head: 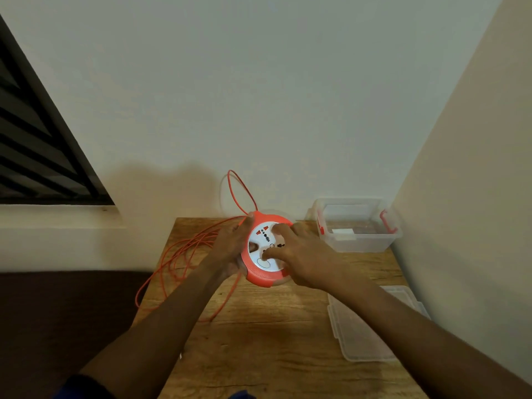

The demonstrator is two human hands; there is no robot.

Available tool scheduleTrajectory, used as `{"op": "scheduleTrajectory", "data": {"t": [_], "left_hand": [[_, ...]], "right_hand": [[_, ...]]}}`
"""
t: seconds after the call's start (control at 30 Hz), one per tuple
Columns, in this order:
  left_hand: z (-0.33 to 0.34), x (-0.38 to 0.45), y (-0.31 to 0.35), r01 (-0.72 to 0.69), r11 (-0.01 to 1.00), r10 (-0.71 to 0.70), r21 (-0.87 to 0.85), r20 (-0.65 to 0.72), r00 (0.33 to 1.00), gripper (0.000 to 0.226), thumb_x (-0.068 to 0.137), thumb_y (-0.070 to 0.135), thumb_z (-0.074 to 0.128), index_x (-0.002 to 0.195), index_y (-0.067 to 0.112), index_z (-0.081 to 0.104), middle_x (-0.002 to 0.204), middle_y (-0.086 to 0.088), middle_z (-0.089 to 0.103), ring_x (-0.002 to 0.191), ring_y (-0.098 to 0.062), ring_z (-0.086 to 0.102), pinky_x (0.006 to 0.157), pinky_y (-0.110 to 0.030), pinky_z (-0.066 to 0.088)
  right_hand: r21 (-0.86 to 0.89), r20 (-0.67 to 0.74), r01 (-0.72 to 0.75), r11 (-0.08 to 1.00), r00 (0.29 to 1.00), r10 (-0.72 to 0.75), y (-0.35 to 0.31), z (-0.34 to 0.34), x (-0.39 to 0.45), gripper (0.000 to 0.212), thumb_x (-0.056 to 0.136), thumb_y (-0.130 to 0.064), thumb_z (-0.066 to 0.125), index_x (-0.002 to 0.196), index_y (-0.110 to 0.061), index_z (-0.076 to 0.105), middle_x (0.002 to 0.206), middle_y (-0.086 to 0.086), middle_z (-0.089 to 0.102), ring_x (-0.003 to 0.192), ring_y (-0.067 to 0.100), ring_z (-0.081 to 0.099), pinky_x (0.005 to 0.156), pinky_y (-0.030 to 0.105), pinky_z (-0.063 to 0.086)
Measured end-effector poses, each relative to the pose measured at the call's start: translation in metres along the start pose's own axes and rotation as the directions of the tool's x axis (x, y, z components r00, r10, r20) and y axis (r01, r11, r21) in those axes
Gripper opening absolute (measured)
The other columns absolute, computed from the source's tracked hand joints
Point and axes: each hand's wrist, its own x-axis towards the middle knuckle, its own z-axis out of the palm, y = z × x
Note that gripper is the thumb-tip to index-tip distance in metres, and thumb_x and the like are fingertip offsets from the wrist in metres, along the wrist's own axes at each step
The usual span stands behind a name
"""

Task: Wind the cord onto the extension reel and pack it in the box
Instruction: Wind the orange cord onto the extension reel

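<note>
A round orange extension reel with a white socket face sits tilted above the wooden table. My left hand grips its left rim, thumb on the white face. My right hand lies over the right side, its fingers on the white face. The orange cord lies in loose loops off the table's left edge, and one loop stands up against the wall behind the reel. A clear plastic box with red latches stands open at the table's back right corner.
The box's clear lid lies flat along the table's right edge. Walls close the table in at the back and right. A dark surface lies to the left below a window ledge.
</note>
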Motion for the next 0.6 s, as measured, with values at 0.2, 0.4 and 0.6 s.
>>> {"op": "scheduleTrajectory", "data": {"t": [0.2, 0.4, 0.6], "left_hand": [[-0.004, 0.001, 0.017, 0.046, 0.998, -0.044, -0.041, 0.049, 0.998, 0.073, 0.083, 0.054, 0.068, 0.129, -0.003, 0.065, 0.121, -0.032, 0.071, 0.098, -0.045, 0.07, 0.087, -0.059, 0.059], [-0.005, -0.003, 0.022, 0.09, 0.996, -0.089, -0.001, 0.154, 0.984, 0.065, 0.082, 0.055, 0.069, 0.124, 0.006, 0.068, 0.123, -0.03, 0.071, 0.099, -0.045, 0.072, 0.082, -0.054, 0.062], [-0.007, -0.007, 0.021, 0.085, 0.996, -0.079, -0.029, 0.173, 0.982, 0.073, 0.082, 0.051, 0.067, 0.13, -0.004, 0.061, 0.131, -0.037, 0.062, 0.093, -0.042, 0.072, 0.081, -0.052, 0.063]], "right_hand": [[-0.231, 0.005, 0.084, 0.969, 0.996, -0.085, 0.004, -0.016, 0.005, 0.078, 0.081, -0.031, 0.076, 0.143, -0.041, 0.031, 0.144, 0.017, 0.041, 0.127, 0.039, 0.04, 0.095, 0.052, 0.044], [-0.218, 0.035, 0.02, 0.976, 0.999, -0.012, -0.009, -0.02, 0.016, 0.093, 0.074, -0.047, 0.077, 0.148, -0.039, 0.023, 0.141, 0.014, 0.048, 0.128, 0.039, 0.038, 0.095, 0.051, 0.045], [-0.266, 0.039, 0.047, 0.963, 0.999, -0.038, -0.016, -0.019, 0.026, 0.087, 0.071, -0.046, 0.08, 0.145, -0.035, 0.035, 0.134, 0.014, 0.057, 0.122, 0.038, 0.049, 0.092, 0.049, 0.048]]}}
